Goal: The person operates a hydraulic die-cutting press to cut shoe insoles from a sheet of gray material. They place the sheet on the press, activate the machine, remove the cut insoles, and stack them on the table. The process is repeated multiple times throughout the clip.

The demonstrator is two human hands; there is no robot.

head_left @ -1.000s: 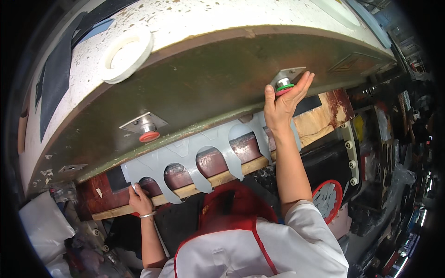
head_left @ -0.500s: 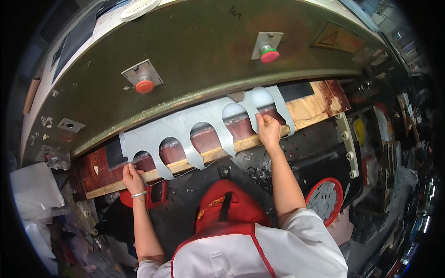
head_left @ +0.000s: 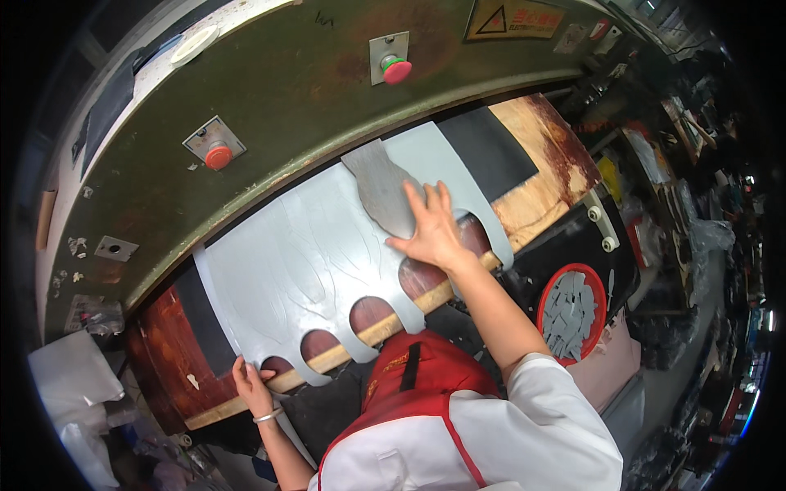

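Observation:
A large light-grey sheet (head_left: 270, 254) with rounded cut-outs along its near edge lies over a dark red board (head_left: 168, 344) with a wooden front edge. On the sheet rests a darker grey, wavy-sided flat piece (head_left: 378, 184). My right hand (head_left: 431, 229) is spread open over the sheet, its fingertips at the right side of that darker piece. My left hand (head_left: 253, 389) is at the sheet's near left corner, thumb and forefinger apart and touching the edge. Faint curved outlines show on the sheet's surface.
Behind the board stands a green machine beam with a red button (head_left: 218, 156) and a pink-red button (head_left: 396, 70). A red round basin (head_left: 571, 315) of grey scraps sits at right. Black pads (head_left: 489, 151) lie on the board. Clear plastic bags (head_left: 75, 376) are at left.
The sheet has come out toward me from under the beam, exposing the darker piece. My right hand has let go of the sheet's near strip and moved up, fingers spread.

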